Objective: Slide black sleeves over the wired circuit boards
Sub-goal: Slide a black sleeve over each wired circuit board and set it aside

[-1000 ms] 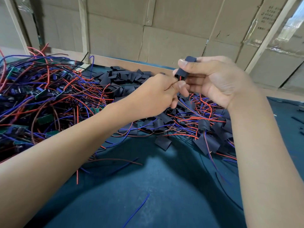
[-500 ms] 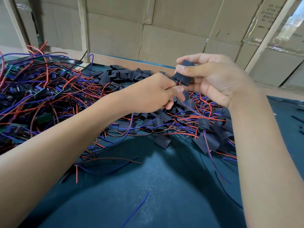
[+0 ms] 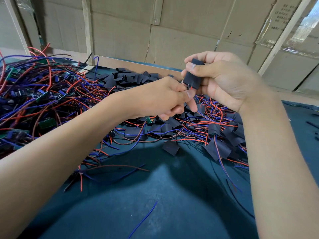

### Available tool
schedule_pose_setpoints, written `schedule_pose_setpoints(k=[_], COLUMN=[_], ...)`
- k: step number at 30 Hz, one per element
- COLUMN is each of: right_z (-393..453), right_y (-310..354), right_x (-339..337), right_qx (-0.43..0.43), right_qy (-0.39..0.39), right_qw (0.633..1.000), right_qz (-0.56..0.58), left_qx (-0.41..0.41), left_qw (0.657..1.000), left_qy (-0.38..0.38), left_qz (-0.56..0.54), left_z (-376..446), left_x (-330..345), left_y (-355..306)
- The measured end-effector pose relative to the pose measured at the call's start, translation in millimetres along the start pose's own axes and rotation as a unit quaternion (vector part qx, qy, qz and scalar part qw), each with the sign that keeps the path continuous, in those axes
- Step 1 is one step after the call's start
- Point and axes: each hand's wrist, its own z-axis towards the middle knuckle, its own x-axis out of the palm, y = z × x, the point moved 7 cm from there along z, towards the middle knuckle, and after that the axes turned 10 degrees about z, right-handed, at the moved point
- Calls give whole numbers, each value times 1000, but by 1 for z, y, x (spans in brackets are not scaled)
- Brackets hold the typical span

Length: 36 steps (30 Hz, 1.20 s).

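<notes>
My right hand (image 3: 226, 81) holds a black sleeve (image 3: 192, 78) between thumb and fingers, raised above the table. Just below its lower opening, my left hand (image 3: 164, 99) pinches the red and dark wires (image 3: 189, 87) that stick out of the sleeve. The board inside the sleeve is hidden. A big tangle of wired circuit boards (image 3: 39, 99) with red, blue and brown leads lies at the left. Loose black sleeves (image 3: 127, 78) are heaped at the back centre. Sleeved boards (image 3: 214, 130) lie under my right wrist.
The table has a dark green mat (image 3: 155, 195), bare in front of me except for a stray blue wire (image 3: 143, 219). A wooden ledge (image 3: 131, 63) and cardboard walls (image 3: 172, 31) close off the back. A flat sleeve (image 3: 170, 147) lies alone near the centre.
Both hands have stayed close together above the pile. My right thumb has shifted on the sleeve, and my left hand now pinches the wires right at the sleeve's lower opening.
</notes>
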Motion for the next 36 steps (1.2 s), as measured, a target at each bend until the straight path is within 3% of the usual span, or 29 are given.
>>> schedule_pose_setpoints(k=[8, 19, 26, 28, 32, 36], right_z=[-1, -2, -4, -4, -4, -4], right_y=[0, 0, 11, 16, 22, 21], right_x=[5, 3, -18, -23, -34, -39], right_qx=[13, 14, -40, -62, -90, -82], right_qy=[12, 27, -54, -82, -110, -109], right_qw=[999, 999, 998, 995, 988, 990], right_qz=[36, -24, -18, 6, 58, 46], left_qx=[1, 7, 41, 41, -37, -17], left_qw=[999, 998, 991, 992, 987, 996], left_qy=[1, -59, -126, -117, -20, -34], left_qz=[44, 33, -37, 27, 158, 85], left_z=[0, 3, 6, 7, 6, 8], left_x=[0, -8, -21, -24, -13, -10], left_y=[0, 0, 2, 6, 36, 44])
